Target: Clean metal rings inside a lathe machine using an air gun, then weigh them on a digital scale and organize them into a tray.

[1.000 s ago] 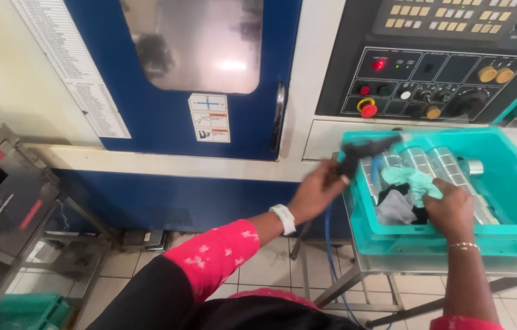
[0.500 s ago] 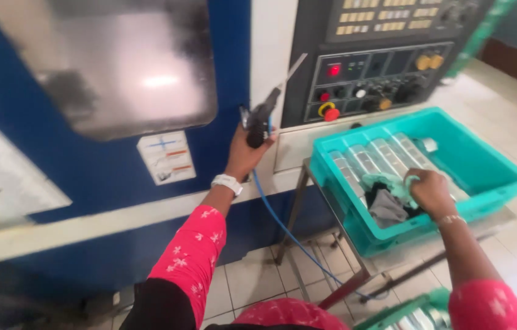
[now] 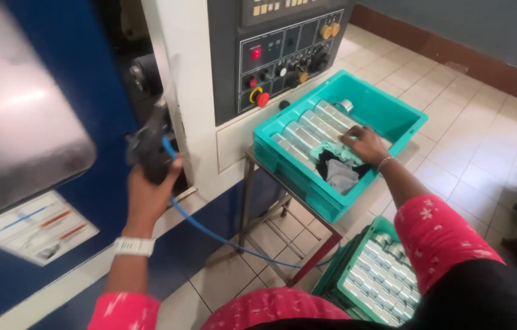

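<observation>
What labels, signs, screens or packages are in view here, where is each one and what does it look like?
Sticker label: low on the blue machine door, left of the left hand; white rectangle with small coloured diagrams.
Control panel: on the machine front above the teal crate; dark, with red, yellow and black knobs and buttons.
No screens or packages show.

bright, even | glare: door window (image 3: 20, 116) | left hand (image 3: 148, 183) motion-blurred

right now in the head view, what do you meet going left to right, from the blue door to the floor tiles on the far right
blue machine door → left hand gripping a black air gun on a blue hose → control panel with red button → teal crate of metal cylinders → right hand resting in the crate → tiled floor
</observation>
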